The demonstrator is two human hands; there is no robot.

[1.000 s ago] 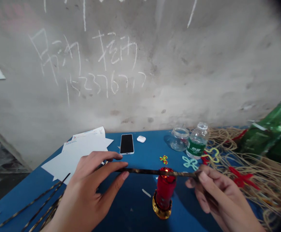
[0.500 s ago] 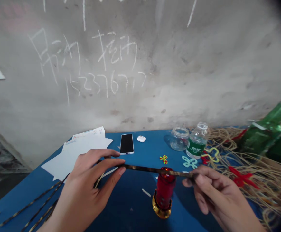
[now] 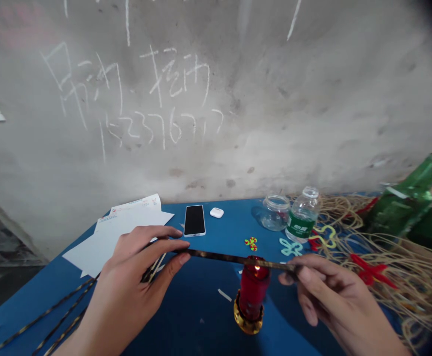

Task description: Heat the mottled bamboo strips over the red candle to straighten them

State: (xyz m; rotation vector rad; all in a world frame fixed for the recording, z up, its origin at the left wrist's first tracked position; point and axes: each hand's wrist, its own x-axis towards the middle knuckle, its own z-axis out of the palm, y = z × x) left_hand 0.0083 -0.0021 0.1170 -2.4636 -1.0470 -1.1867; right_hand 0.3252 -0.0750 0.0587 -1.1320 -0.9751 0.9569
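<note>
blue-painted tabletop (image 3: 201,311) filled the lower part of the view, and the person's two bare hands worked above it. a long, dark, mottled cane strip (image 3: 234,259) lay almost level between them, passing right over the small flame (image 3: 256,268) at the mouth of a red glass candle holder (image 3: 253,291) on a gold base. the left hand (image 3: 134,277) had its fingers stretched out and slightly curled, with the strip's left end running between forefinger and thumb, and a few thin pale slivers (image 3: 152,268) showed beneath those fingers. the right hand (image 3: 334,301) pinched the other end between thumb and forefinger, the remaining fingers folded loosely below. more mottled strips (image 3: 60,316) lay at the table's lower left, near a pile of white paper sheets (image 3: 126,242). beyond the hands sat a black-screened phone (image 3: 194,220), a white earbud case (image 3: 216,212), an empty-looking glass jar (image 3: 275,213) and a plastic water bottle (image 3: 303,215) with a green label. a tangle of straw-coloured cord (image 3: 405,267) spread across the right side, with red knotted shapes (image 3: 367,272) among it and a green glass bottle (image 3: 412,198) lying on top. a small red-and-yellow ornament (image 3: 251,244) and a teal one (image 3: 290,247) lay on the blue surface. chalk writing (image 3: 126,94) covered the concrete wall behind.
</note>
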